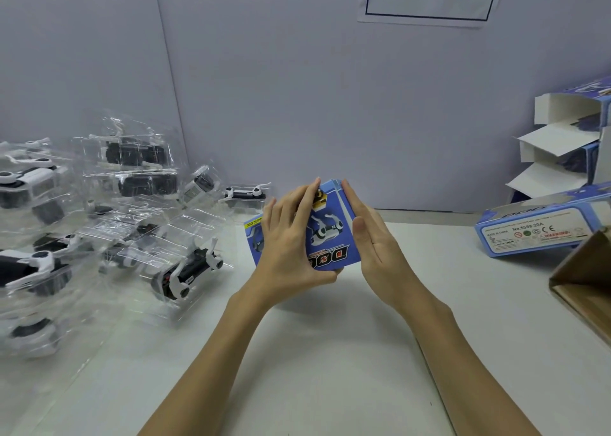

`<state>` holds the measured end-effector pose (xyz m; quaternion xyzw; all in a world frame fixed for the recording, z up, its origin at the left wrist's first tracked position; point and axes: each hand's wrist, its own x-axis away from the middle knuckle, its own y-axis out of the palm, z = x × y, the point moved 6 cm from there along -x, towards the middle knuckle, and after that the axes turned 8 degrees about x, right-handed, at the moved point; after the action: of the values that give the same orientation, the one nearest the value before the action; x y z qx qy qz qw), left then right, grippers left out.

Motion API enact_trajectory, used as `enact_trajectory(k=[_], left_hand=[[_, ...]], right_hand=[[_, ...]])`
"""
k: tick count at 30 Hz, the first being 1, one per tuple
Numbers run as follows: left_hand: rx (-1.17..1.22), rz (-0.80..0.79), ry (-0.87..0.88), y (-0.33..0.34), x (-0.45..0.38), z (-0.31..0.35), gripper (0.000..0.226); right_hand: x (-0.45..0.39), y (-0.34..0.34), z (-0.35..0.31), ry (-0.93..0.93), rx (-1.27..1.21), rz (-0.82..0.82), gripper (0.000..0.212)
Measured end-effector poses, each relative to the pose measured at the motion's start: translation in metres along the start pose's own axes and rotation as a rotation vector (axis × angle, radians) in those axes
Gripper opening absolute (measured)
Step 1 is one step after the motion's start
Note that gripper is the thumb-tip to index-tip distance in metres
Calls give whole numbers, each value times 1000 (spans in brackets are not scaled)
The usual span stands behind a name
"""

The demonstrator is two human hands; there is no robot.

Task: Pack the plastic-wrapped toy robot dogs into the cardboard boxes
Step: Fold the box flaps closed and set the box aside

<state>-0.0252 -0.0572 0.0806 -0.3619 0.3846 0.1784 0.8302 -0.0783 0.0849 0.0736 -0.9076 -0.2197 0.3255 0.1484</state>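
Note:
A blue cardboard box (330,237) printed with a robot dog and the word DOG sits upside down between my hands at the table's middle. My left hand (291,240) grips its left side, fingers laid over the front face and thumb under the lower edge. My right hand (370,234) presses flat against the box's right side with straight fingers. Whether a toy is inside the box is hidden. Several plastic-wrapped black and white toy robot dogs (185,270) lie piled on the left of the table.
More blue boxes stand stacked with open white flaps (558,144) at the far right, and one lies on its side (535,234). A brown carton corner (585,283) juts in at the right edge. The white table (330,353) meets a grey wall behind.

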Motion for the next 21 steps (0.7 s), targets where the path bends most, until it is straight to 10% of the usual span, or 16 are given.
enact_trajectory(k=[21], left_hand=[[-30,-54,14,3,-3,-3,127]], right_hand=[[-2,-2,7,85,-152,53,44]])
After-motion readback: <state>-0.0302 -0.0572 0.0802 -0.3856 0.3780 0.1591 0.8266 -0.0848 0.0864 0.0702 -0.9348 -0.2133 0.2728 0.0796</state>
